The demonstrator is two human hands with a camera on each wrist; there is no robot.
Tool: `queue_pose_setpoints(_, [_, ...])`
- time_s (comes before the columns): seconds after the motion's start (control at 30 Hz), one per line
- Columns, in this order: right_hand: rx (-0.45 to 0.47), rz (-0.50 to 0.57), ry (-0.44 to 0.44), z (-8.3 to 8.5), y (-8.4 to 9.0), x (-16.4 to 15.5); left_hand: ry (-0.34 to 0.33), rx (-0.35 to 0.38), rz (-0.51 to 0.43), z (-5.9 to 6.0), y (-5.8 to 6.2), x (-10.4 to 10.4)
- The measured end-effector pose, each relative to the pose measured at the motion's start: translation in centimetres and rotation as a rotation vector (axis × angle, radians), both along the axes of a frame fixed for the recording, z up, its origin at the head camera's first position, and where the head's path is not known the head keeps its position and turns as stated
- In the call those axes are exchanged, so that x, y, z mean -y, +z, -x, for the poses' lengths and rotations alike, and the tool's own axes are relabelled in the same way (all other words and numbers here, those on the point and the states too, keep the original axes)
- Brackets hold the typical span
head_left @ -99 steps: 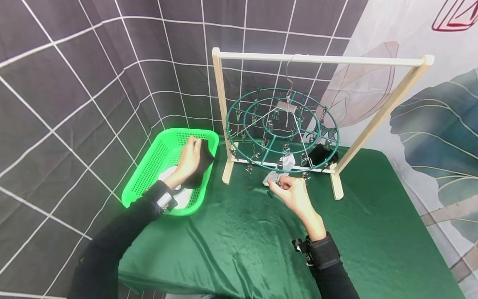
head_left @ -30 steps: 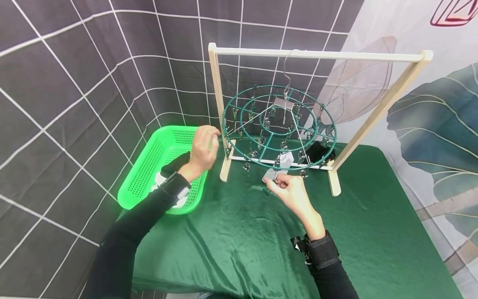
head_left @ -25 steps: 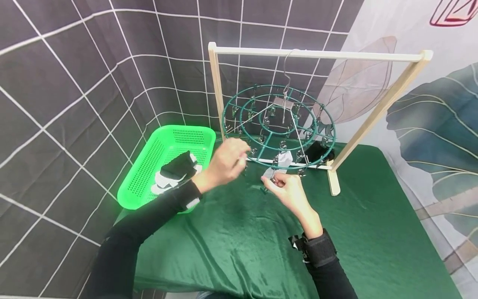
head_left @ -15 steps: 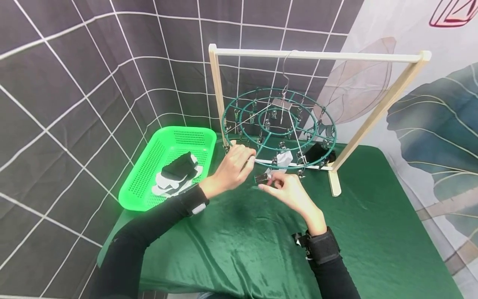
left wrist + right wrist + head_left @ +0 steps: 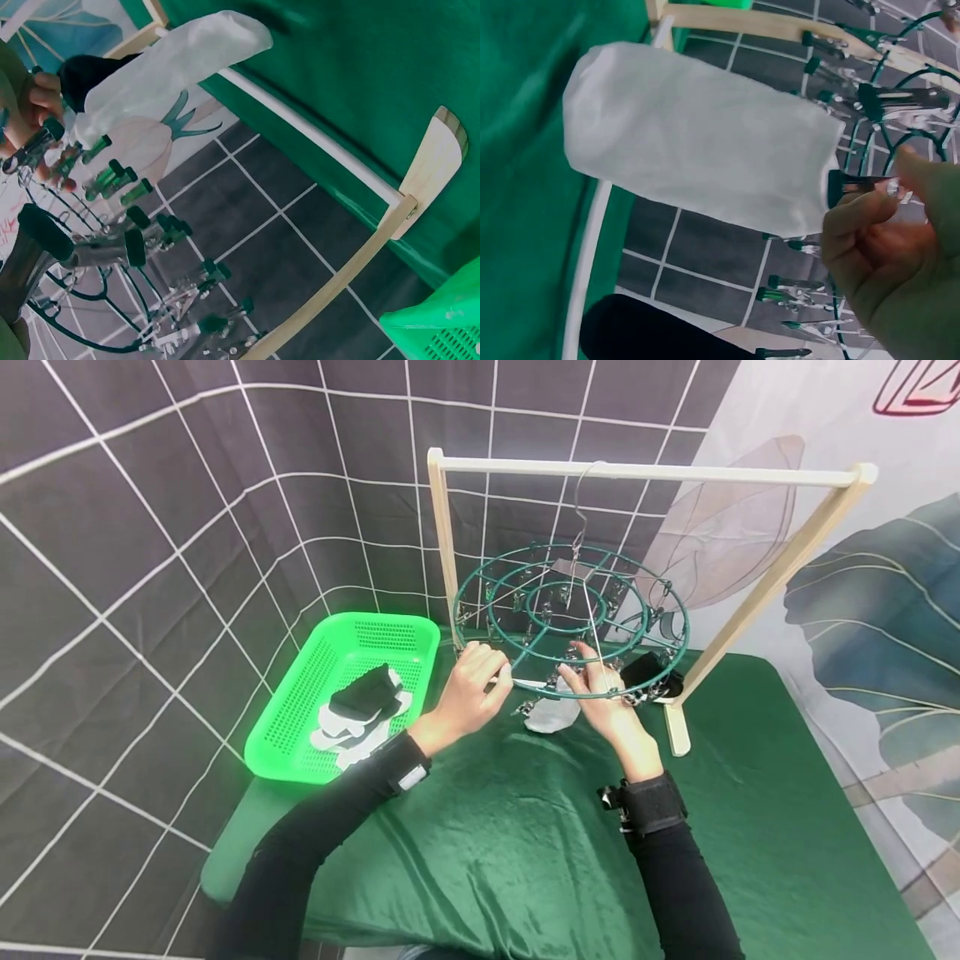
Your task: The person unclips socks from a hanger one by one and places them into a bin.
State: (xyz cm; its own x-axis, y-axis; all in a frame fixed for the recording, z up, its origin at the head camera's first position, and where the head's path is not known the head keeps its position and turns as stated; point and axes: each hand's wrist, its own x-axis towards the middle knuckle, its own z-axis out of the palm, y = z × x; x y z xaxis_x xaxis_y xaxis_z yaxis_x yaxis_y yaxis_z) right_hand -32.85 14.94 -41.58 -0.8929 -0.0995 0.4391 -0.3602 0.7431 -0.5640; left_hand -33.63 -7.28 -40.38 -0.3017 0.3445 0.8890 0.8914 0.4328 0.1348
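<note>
A green round clip hanger (image 5: pixel 525 656) with metal clips hangs from a wooden stand. My right hand (image 5: pixel 603 693) is at its near side, with thumb and finger pinching a green-tipped clip (image 5: pixel 862 185) at the top of a white sock (image 5: pixel 697 135). That sock hangs below the ring. My left hand (image 5: pixel 472 689), fingers curled, is at the hanger's left edge. In the left wrist view it pinches a large clip (image 5: pixel 26 262) whose tips stand apart, with no cloth between them. A black sock (image 5: pixel 645 670) hangs farther right.
Left of the stand, a bright green basket (image 5: pixel 281 718) holds a dark sock (image 5: pixel 367 693) lying on white ones. The stand's top bar (image 5: pixel 675 472) spans above the hanger, and its feet rest on the green tablecloth (image 5: pixel 480 860). A tiled-pattern backdrop rises behind.
My left hand has let a dark sock down into the basket and moved right to the hanger. My right hand has left a nearer clip and moved up to the white sock's clip.
</note>
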Motion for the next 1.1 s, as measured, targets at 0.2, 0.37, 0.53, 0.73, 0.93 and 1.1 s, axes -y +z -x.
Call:
queue_pose_setpoints(0.2, [0.013,-0.013,-0.017,0.7,0.3,-0.2,0.019,-0.005,-0.008,0.8,-0.1,-0.1])
queue_pose_setpoints(0.37, [-0.033,0.077,-0.023,0.8,0.6,-0.2,0.008,0.002,-0.077,1.0,-0.1,-0.2])
queue_pose_setpoints(0.53, [-0.023,0.169,-0.020,0.9,0.7,-0.3,0.006,-0.031,-0.329,1.1,-0.8,-0.6])
queue_pose_setpoints(0.73, [-0.138,0.159,-0.058,1.0,0.3,-0.1,0.064,0.219,-1.015,0.8,-2.8,-1.8])
queue_pose_setpoints(0.93, [-0.197,0.178,-0.060,0.8,0.2,0.1,0.005,0.805,-1.432,0.2,-6.6,-4.0])
queue_pose_setpoints(1.1, [-0.207,0.174,-0.073,0.9,0.1,0.3,-0.053,1.224,-0.928,0.0,-9.6,-5.9])
